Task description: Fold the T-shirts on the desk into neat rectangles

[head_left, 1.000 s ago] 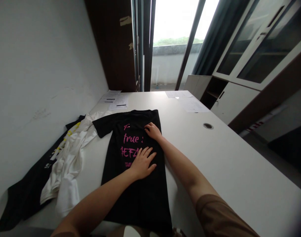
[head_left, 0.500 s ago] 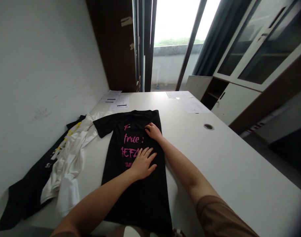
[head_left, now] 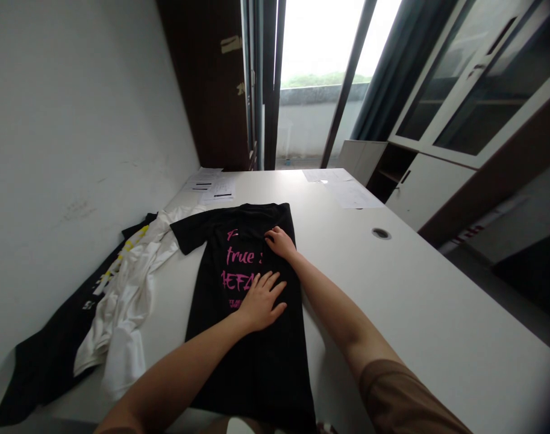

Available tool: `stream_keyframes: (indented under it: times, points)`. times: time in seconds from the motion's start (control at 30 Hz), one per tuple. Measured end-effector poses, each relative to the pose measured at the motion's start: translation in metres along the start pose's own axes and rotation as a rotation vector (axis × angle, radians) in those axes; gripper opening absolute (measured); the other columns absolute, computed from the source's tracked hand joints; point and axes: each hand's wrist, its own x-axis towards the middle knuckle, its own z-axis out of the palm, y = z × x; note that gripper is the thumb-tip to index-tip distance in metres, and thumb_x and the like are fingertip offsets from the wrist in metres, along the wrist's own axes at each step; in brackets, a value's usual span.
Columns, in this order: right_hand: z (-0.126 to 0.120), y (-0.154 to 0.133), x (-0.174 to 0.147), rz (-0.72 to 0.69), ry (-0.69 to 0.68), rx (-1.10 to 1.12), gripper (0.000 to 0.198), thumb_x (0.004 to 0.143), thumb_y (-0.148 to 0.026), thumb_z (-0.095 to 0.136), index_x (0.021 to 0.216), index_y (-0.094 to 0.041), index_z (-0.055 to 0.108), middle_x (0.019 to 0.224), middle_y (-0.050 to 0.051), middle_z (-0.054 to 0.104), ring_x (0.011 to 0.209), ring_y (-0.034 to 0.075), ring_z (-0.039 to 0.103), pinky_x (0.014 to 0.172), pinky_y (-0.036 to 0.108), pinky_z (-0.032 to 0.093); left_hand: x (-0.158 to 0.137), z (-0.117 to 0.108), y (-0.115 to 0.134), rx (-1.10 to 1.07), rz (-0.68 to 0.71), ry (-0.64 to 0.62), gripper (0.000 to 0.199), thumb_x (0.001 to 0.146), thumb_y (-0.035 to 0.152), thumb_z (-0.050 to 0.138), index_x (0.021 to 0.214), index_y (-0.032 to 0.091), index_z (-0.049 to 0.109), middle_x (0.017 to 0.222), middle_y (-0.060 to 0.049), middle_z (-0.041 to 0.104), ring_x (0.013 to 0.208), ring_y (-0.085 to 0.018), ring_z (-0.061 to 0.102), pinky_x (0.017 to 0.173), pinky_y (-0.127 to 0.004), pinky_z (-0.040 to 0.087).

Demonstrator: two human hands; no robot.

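Note:
A black T-shirt (head_left: 252,367) with pink lettering lies on the white table, its right side folded inward and one sleeve sticking out to the left. My left hand (head_left: 263,301) rests palm down on the middle of the shirt, fingers spread over the end of the lettering. Farther up, close to the folded right edge, my right hand (head_left: 280,242) lies on the cloth with its fingers slightly bent and nothing visible in them. The part of the print to the right is hidden by the fold and my left hand.
To the left, a crumpled white garment (head_left: 132,283) lies over a black garment (head_left: 49,355) beside the wall. Paper sheets (head_left: 218,184) are at the far left of the table (head_left: 414,289), others (head_left: 353,194) at the far right. A round cable hole (head_left: 381,233) is on the right.

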Motion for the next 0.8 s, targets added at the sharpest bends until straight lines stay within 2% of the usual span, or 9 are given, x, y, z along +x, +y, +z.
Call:
stream_keyframes:
  times: [0.8]
  points:
    - [-0.0016, -0.0017, 0.0002, 0.016, -0.012, 0.014, 0.023, 0.105, -0.028, 0.067, 0.125, -0.024, 0.078, 0.125, 0.010, 0.063, 0.121, 0.022, 0.062, 0.109, 0.032, 0.047, -0.0003, -0.0039, 0.0031, -0.007, -0.010, -0.021, 0.061, 0.105, 0.049, 0.053, 0.162, 0.027, 0.047, 0.177, -0.008, 0.034, 0.165, -0.032, 0.027, 0.137, -0.061, 0.020]
